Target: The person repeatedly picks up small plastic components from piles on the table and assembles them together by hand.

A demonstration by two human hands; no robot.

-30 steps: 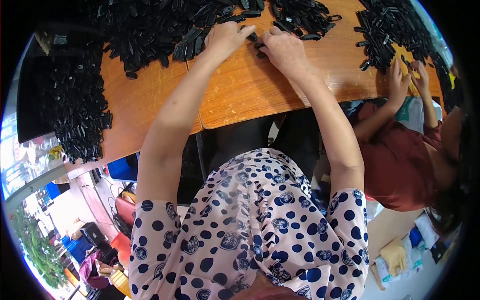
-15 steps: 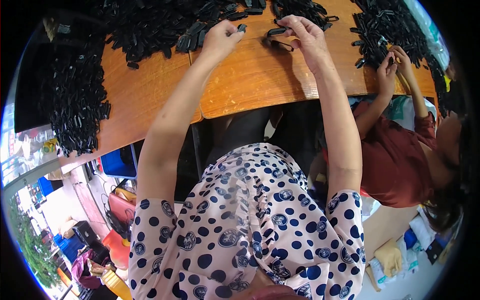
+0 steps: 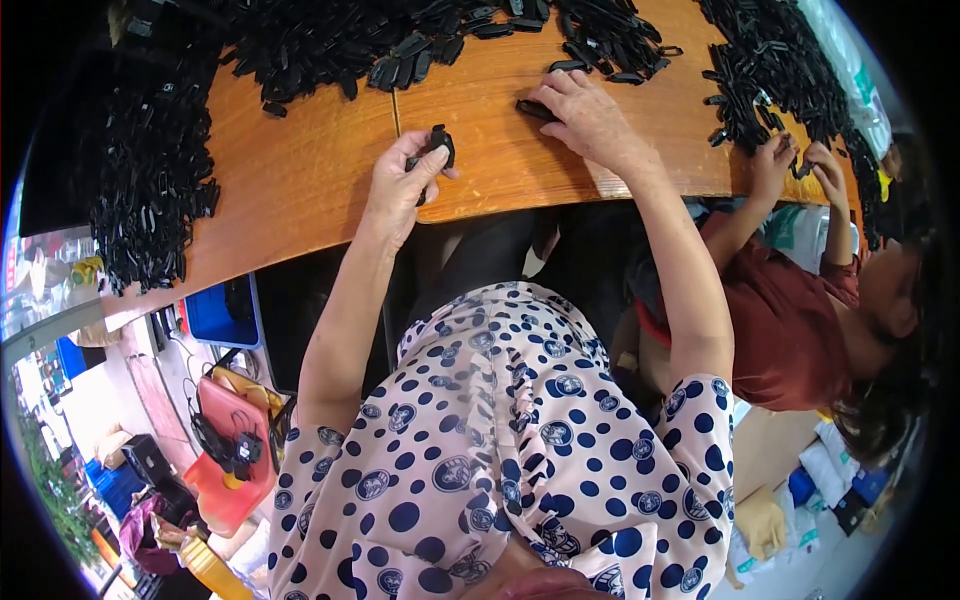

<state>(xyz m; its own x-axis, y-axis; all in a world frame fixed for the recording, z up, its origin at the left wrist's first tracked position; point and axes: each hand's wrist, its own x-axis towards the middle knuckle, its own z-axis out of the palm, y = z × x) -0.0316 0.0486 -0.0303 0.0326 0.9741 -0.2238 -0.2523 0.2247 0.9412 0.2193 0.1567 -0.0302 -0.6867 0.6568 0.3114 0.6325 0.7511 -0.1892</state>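
My left hand (image 3: pixel 405 185) is closed near the table's front edge. Its thumb and fingers pinch a small, elongated black plastic piece (image 3: pixel 441 146), partly covered by the fingers. To the right, my right hand (image 3: pixel 590 120) is low over the wooden table (image 3: pixel 480 130), palm down. Its curled fingers grip another black plastic piece (image 3: pixel 535 110), whose left end sticks out. Just beyond these fingers begins a small heap of similar black pieces (image 3: pixel 605 35). A wider heap (image 3: pixel 320 45) spreads over the far left of the table.
More black pieces (image 3: pixel 155 190) cover the table's left end. At right, a co-worker in a dark red top (image 3: pixel 790 320) handles small parts beside another heap (image 3: pixel 770 60). A blue bin (image 3: pixel 222 315) and a red chair (image 3: pixel 235 490) stand below left.
My left hand has come back toward me, a black piece in its pinch. My right hand has shifted slightly left and nearer, its fingers now turned down. The co-worker's hands have moved a little.
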